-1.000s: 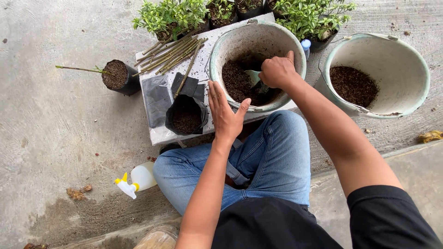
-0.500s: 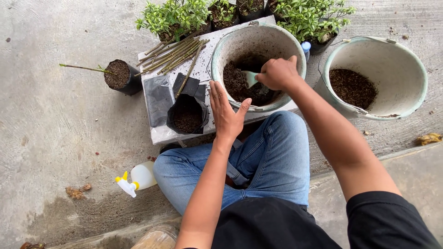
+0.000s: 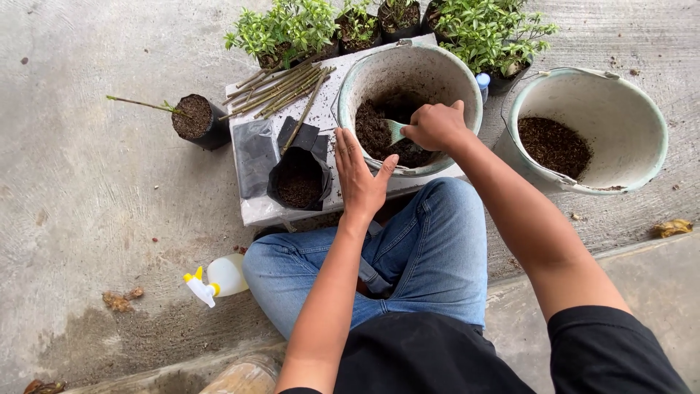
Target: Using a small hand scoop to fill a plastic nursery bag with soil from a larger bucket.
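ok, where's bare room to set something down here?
Bare concrete left of the lone black pot, up to the spray bottle. Crowded: the white board with planting bag, sticks and bucket, where the left hand and right hand work.

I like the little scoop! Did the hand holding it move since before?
Yes. The right hand slid slightly toward the near rim of the bucket, staying over the soil with the small scoop.

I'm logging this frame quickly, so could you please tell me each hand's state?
Left hand: open, fingers spread, holding nothing, beside the black grow bag.
Right hand: closed on a small scoop in the soil bucket.
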